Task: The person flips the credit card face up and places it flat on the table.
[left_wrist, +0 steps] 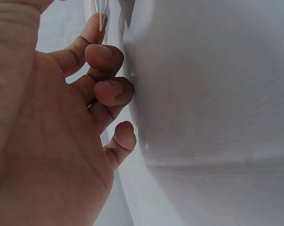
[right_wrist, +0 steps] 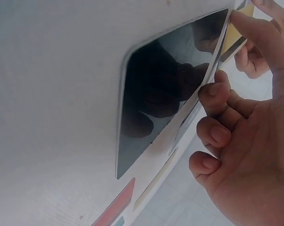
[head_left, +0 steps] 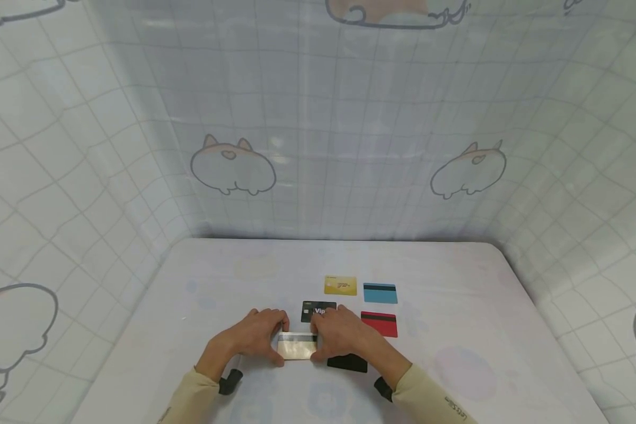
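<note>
A pale gold card (head_left: 297,350) with a grey stripe along its far edge is held between both hands, low in the head view. My left hand (head_left: 255,333) pinches its left side, thumb at the near corner and index finger at the far one. On the opposite side my right hand (head_left: 343,333) grips it the same way. In the left wrist view only a thin card edge (left_wrist: 101,21) shows by a fingertip. A black card (right_wrist: 165,89) lies beneath the right hand in the right wrist view, reflecting its fingers.
Just beyond the hands lies a dark card marked "Vip" (head_left: 311,310). Farther back are a yellow card (head_left: 341,286) and a blue striped card (head_left: 380,294). A red striped card (head_left: 380,325) sits right of the right hand. Grid-patterned curtains (head_left: 339,118) surround the white table (head_left: 456,294).
</note>
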`<state>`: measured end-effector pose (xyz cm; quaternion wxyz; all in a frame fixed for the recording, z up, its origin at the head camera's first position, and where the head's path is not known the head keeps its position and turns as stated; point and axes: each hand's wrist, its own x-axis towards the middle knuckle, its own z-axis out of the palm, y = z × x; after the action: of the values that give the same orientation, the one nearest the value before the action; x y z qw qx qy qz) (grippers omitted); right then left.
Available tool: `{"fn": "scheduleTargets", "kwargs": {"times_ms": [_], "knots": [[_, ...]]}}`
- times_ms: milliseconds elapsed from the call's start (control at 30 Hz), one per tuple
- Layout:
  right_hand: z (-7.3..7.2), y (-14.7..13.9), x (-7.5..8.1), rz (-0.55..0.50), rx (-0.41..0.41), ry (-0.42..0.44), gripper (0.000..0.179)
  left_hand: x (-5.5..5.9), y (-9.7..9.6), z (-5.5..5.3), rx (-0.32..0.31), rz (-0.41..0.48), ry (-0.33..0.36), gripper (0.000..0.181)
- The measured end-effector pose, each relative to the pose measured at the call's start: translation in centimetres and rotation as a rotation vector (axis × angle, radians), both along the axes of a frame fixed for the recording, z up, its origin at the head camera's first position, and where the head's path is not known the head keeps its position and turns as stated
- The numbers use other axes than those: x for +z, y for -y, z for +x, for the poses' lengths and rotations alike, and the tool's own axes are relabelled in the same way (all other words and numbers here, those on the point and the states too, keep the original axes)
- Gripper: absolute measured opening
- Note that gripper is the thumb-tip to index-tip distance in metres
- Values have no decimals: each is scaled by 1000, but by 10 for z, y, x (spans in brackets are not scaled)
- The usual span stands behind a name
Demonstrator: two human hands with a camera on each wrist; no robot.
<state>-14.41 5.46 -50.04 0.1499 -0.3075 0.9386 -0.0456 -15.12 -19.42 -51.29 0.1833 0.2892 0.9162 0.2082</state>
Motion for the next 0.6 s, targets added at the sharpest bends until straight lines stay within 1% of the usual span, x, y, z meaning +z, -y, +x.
{"fn": "scheduleTargets", "kwargs": {"times_ms": [67,300,433,600], "knots": [[1,0,0,3,1,1,50,0,1,1,-2,4,-6,56],[2,1,0,6,-8,-8,55,3,1,2,33,-8,-17,55],[3,1,-3,14,-24,-17,59,4,2,1,29,-7,-38,55],[5,1,-4,14,-38,-20,61,7,2,2,19,9,-46,55]]}}
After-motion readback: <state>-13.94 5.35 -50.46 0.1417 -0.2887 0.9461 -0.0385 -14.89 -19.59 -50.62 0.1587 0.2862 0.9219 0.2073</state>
